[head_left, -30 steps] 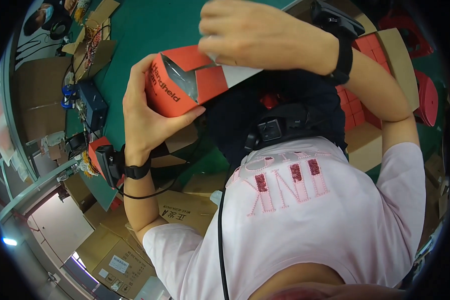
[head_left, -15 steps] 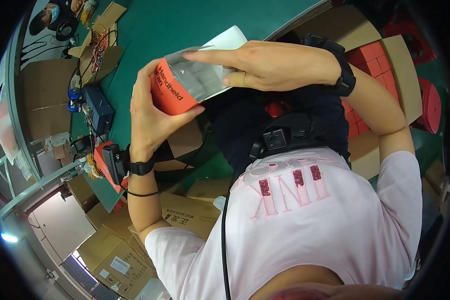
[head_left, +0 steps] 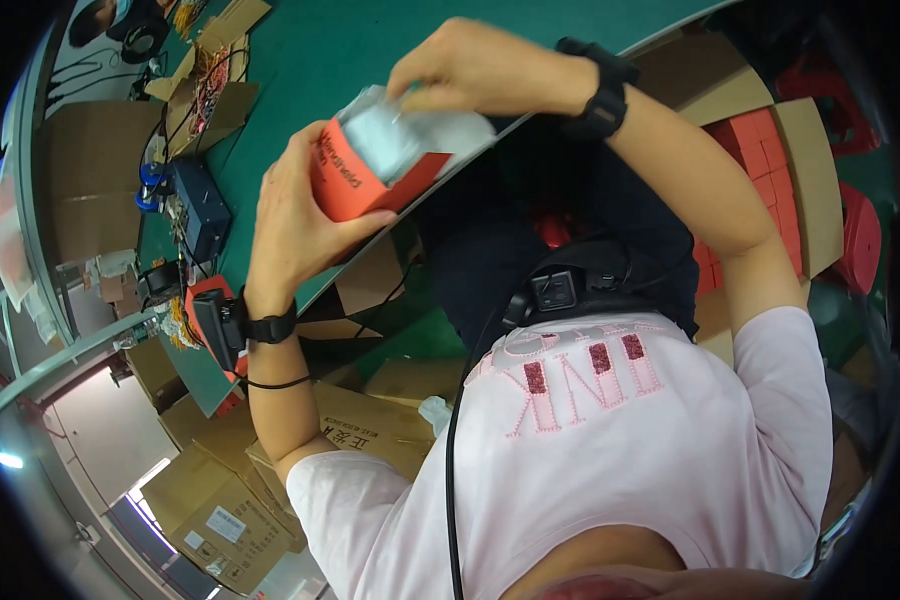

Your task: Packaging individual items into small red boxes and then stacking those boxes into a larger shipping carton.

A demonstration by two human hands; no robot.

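Head view: the orange box (head_left: 350, 190) serves as landmark, gripped in the left hand (head_left: 295, 205), its open end facing up and toward the right hand (head_left: 475, 72). The left thumb presses along the near lower edge of the orange box while the other fingers wrap its far left side, so this grip is closed and looks firm.

What has changed is at the mouth of the orange box. 1 second ago orange flaps partly covered it; 0.5 seconds ago the right index finger reached along the opening, with clear plastic visible inside. Now a pale, plastic-wrapped bundle (head_left: 378, 142) fills that mouth and bulges above the rim. The right hand has lifted to the upper right of the orange box, fingers bent over the bundle's top edge. Blur hides the fingertips, so I cannot tell whether they pinch the plastic or only touch it. A white flap (head_left: 465, 135) sticks out to the right of the orange box.

My judgement: the work is now on the contents rather than the flaps; these pictures do not settle whether the bundle is going in or coming out.

Right of the orange box, well apart, an open carton (head_left: 820, 190) holds stacked orange boxes (head_left: 760, 160). Green tabletop (head_left: 300, 60) spreads beyond the orange box.
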